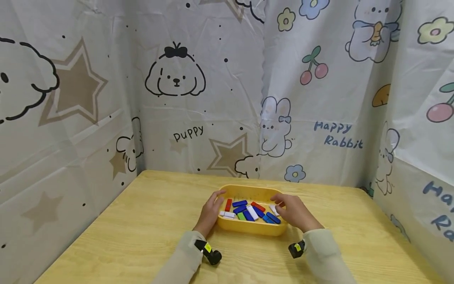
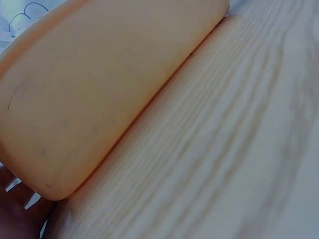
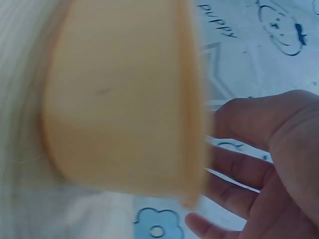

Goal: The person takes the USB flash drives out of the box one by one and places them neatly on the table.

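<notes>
My left hand (image 1: 210, 211) rests against the left end of the yellow tray (image 1: 248, 228) on the wooden table (image 1: 142, 221), fingers curled over its rim. My right hand (image 1: 292, 212) hovers over the right end, fingers loosely apart, above the coloured blocks (image 1: 250, 211) inside

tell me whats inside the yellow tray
Inside the yellow tray lie small blocks: blue, red, white and one green. The right hand covers the tray's right end, hiding anything beneath.
</notes>
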The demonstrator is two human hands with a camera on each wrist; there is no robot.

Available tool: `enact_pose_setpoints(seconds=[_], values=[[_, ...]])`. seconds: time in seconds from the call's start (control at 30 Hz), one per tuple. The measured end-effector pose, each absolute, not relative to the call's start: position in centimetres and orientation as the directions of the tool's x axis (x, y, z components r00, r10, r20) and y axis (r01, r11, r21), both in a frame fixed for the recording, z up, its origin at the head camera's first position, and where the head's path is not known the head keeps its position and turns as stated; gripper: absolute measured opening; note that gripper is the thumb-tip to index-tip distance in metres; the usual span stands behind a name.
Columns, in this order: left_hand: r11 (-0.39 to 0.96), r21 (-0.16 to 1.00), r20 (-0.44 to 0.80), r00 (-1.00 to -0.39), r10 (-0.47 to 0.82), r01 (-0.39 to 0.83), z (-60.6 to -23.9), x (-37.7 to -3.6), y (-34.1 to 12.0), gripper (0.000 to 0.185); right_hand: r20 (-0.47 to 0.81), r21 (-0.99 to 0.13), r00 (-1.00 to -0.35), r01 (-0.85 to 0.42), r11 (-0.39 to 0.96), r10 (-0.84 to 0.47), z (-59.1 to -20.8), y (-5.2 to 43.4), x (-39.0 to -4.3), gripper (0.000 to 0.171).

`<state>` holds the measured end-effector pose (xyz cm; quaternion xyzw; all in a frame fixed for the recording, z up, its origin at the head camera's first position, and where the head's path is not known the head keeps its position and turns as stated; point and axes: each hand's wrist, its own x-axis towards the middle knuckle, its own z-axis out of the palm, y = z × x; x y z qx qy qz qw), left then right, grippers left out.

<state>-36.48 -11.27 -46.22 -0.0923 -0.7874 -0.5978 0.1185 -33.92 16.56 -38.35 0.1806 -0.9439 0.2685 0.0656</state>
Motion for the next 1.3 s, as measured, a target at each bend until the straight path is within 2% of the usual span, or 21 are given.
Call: enact_pose_setpoints(seconds=[0.23, 0.37, 0.57, 0.8, 1.3], values=[[0.273, 0.92, 0.295, -0.955, -0.011, 0.281, -46.8, -36.0, -11.5, 0.036, 0.196, -0.469, -0.935, -0.353, 0.809, -0.294, -40.6, 15.9, -34.6, 0.024], [0.269, 0.921, 0.294, -0.956, -0.01, 0.281, -47.1, -36.0, -11.6, 0.036, 0.155, -0.423, -0.944, -0.329, 0.844, -0.291, -41.1, 15.4, -34.7, 0.023], [0.257, 0.926, 0.284, -0.959, 0.003, 0.275, -47.2, -36.0, -11.4, 0.037, 0.038, -0.31, -0.961, -0.272, 0.911, -0.274, -40.9, 14.7, -34.9, 0.031], [0.263, 0.919, 0.306, -0.952, 0.0, 0.295, -47.0, -36.1, -11.6, 0.035, -0.012, -0.232, -0.953, -0.291, 0.928, -0.302, -40.5, 13.9, -35.3, 0.035], [0.264, 0.915, 0.315, -0.949, 0.006, 0.305, -46.8, -36.4, -11.3, 0.034, -0.12, -0.327, -0.958, -0.21, 0.921, -0.261, -39.9, 14.3, -35.6, 0.036]])
